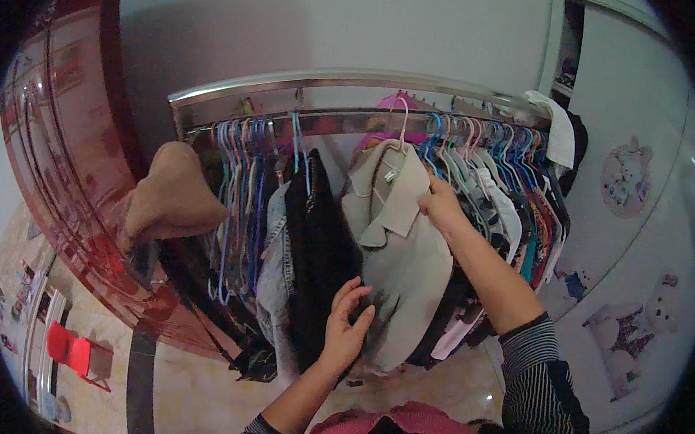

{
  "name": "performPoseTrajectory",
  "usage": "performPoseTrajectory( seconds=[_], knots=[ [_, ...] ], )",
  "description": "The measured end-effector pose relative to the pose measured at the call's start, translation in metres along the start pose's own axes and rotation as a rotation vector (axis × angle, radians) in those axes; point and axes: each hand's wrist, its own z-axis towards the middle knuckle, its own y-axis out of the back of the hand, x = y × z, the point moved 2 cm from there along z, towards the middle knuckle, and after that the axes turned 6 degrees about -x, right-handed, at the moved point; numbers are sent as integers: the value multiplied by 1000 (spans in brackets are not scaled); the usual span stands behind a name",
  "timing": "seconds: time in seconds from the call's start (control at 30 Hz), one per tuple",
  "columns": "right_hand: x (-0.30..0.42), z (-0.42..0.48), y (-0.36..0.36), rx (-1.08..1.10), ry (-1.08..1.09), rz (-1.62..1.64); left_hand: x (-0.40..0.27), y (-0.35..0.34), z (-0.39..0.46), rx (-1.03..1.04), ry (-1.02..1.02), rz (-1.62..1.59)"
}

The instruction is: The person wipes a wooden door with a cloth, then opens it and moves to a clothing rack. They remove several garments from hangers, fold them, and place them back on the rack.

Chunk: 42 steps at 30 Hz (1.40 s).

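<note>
A pale beige collared top (407, 290) hangs from a light pink hanger (403, 117) on the metal clothes rail (342, 122). My right hand (441, 205) grips this top at its shoulder, just beside the collar. Lower down, my left hand (348, 323) has its fingers apart at the top's left side; whether it touches the cloth I cannot tell. Left of the top hang a black garment (319, 242) and a grey denim garment (275, 280). To its right, many clothes (503, 209) crowd together on coloured hangers.
Several bare hangers (237, 193) cluster at the rail's left. A brown hat (172, 194) sits at that end, near a glossy reddish wooden door (69, 143). White cloth (555, 126) drapes over the right end. A red chair (74, 349) stands far left. A white sliding door (631, 114) is at right.
</note>
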Motion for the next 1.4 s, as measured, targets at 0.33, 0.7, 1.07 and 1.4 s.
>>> performPoseTrajectory(
  seconds=[0.33,0.7,1.07,1.4],
  knots=[
    [23,-180,70,-94,-11,94,-36,-31,7,18,-140,-252],
    [82,-470,167,-70,287,-367,-116,-159,-114,897,340,-1168],
    [108,-740,163,-466,180,-582,-181,-236,-345,1125,614,-868],
    [136,-922,104,-968,-61,-727,-219,-284,-545,1646,822,-892]
  ],
)
